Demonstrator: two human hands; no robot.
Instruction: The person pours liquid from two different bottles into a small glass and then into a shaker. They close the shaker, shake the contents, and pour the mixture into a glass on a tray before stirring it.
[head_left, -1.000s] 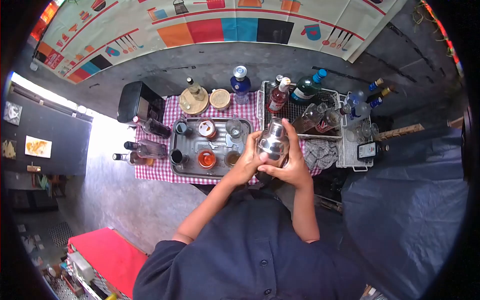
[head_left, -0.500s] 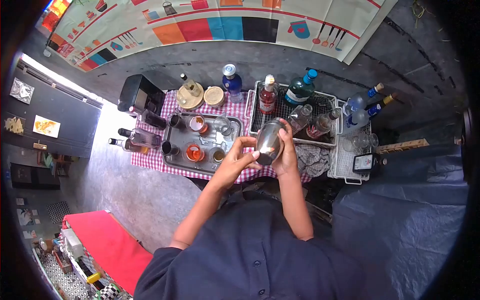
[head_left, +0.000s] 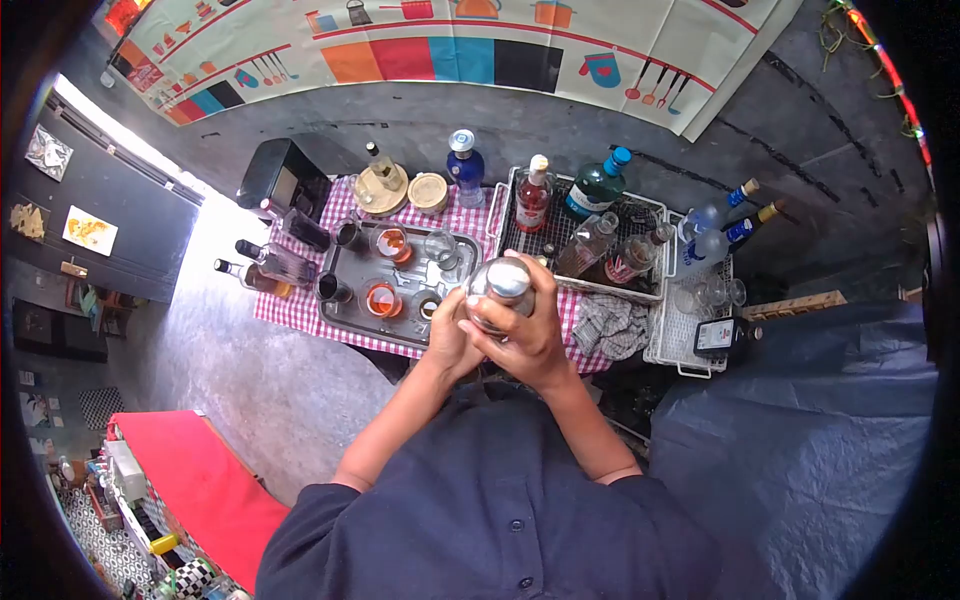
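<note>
Left of the grey tray [head_left: 360, 266], three bottles lean or lie at a slant on the pink-checked worktop cloth [head_left: 290, 318]: a dark bottle [head_left: 307, 230], a clear bottle [head_left: 285, 264] and an amber-bottomed bottle [head_left: 254, 279]. A black box [head_left: 275, 182] stands behind the tray's far left corner.

On the tray are six vessels in two rows; among them, a far red drink [head_left: 393, 246] and a near red drink [head_left: 383, 299] fill the middle places.

Behind the tray sit a round wooden board [head_left: 375, 200] bearing a bottle, a small round container [head_left: 428, 194] and a blue bottle [head_left: 466, 172].

Just off the tray's near right corner, a shiny metal shaker [head_left: 500, 290] is held up, domed end toward the camera. The left hand [head_left: 452, 335] presses its grip against the shaker's left side, some fingers hidden; the right hand [head_left: 533, 345] has its grip wrapped around the right side and front.

Right of the tray, a wire basket [head_left: 513, 188] holds a red bottle [head_left: 533, 205], a green bottle [head_left: 596, 185] and clear ones. Nearer lies a crumpled grey cloth [head_left: 612, 326]; farthest from the tray, a white rack [head_left: 672, 345] carries glasses [head_left: 712, 293].
</note>
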